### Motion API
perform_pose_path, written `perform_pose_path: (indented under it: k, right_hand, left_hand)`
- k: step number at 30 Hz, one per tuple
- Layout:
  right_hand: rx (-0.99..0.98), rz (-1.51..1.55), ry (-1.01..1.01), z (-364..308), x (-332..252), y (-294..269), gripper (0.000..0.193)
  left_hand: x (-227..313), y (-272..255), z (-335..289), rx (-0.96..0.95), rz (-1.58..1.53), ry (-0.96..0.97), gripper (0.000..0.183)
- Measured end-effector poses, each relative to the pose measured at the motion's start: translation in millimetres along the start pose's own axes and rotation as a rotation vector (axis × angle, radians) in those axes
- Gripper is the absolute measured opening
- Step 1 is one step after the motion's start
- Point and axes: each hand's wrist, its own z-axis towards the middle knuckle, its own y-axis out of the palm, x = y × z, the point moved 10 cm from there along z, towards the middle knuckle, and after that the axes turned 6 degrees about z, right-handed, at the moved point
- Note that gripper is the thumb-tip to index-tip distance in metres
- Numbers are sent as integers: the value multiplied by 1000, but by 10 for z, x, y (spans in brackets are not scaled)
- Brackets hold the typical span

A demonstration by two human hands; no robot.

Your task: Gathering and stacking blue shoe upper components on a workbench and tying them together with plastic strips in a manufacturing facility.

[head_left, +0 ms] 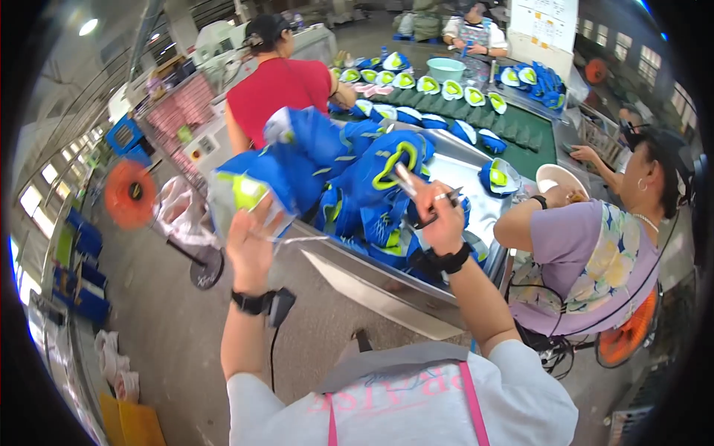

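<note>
Raised at the left of the pile, my left hand (251,241) is closed on a blue shoe upper (256,172) with a lime-green and white part; motion smears it. A thin pale strand runs from near that hand toward the pile. My right hand (440,215) grips a pair of scissors (407,184), its pale blades pointing up and left and its dark handles around the fingers. Just beyond the right hand lies a heap of blue shoe uppers (364,160) with lime linings, partly overhanging the metal tray's edge (387,286).
A green conveyor belt (532,145) carries rows of shoe pieces beyond the tray. A co-worker in red (279,93) stands ahead left; another in lilac (580,238) sits close right. An orange fan (134,193) stands left. A teal basin (446,69) sits at the back.
</note>
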Motion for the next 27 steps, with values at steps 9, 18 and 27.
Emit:
perform_pose_path:
  k: [9, 18, 27]
  right_hand:
    - [258, -770, -94, 714, 159, -1341, 32]
    - [-145, -1702, 376, 484, 1604, -1930, 27]
    - [-81, -1594, 345, 173, 1489, -883, 29]
  left_hand:
    - [-2390, 378, 2056, -234, -344, -343, 23]
    - [-4402, -319, 2593, -372, 653, -364, 30]
    - [-2646, 581, 2603, -400, 728, 106, 32]
